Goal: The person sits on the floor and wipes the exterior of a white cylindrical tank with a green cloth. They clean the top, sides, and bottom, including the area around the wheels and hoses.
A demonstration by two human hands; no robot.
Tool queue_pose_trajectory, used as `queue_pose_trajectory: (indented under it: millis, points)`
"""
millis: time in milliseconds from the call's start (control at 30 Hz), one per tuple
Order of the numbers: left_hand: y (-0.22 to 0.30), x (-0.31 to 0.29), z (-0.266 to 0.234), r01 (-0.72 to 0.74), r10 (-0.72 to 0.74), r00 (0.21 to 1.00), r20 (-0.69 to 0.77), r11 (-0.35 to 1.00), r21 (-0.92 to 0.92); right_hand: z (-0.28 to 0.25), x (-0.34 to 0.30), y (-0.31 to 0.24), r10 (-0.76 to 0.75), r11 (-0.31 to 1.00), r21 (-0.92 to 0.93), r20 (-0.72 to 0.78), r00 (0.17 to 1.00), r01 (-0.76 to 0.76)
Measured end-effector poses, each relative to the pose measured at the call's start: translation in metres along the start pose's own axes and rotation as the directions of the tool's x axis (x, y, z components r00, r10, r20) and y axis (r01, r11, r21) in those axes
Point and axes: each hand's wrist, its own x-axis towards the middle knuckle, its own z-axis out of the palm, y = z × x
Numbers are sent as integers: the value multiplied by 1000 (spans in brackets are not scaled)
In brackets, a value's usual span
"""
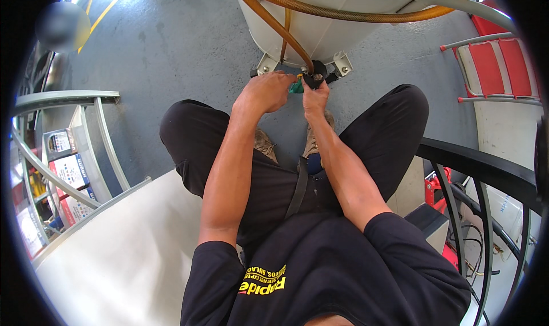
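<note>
The right hand (pixel 315 100) has its fingers closed on a black piece (pixel 321 69) at twelve o'clock, at the lower end of an amber hose (pixel 300 50). The left hand (pixel 264 92), half curled, reaches in from that piece's nine o'clock side, beside a small green part (pixel 296 88); whether it grips anything, I cannot tell. Behind stands a white tank (pixel 331 37).

Yellow lettering (pixel 262 281) in several lines, inverted, on the chest of my black shirt (pixel 354 269), well behind my left hand (pixel 264 93); white-on-blue print on boxes (pixel 70 172) in the rack (pixel 111 143), well left of that hand; smaller print there, too fine to read.
</note>
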Motion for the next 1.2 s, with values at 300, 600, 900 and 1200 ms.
queue_pose_trajectory:
  millis: [300, 600, 900, 1200]
  points:
    - [1, 0, 0, 11, -11, 1000, 16, 1000, 22, 3, -2, -9, 102, 986, 133, -8, 995, -100]
    - [2, 3, 3, -18, 18, 1000, 2, 1000, 14, -5, -2, -6, 220, 939, 266, 27, 975, -220]
    - [0, 4, 4, -27, 27, 1000, 15, 999, 30, 6, 2, -8, 74, 987, 140, 17, 997, -76]
    - [7, 1, -2, 10, -11, 999, 47, 999, 30, -13, 4, -6, 234, 942, 233, 49, 971, -239]
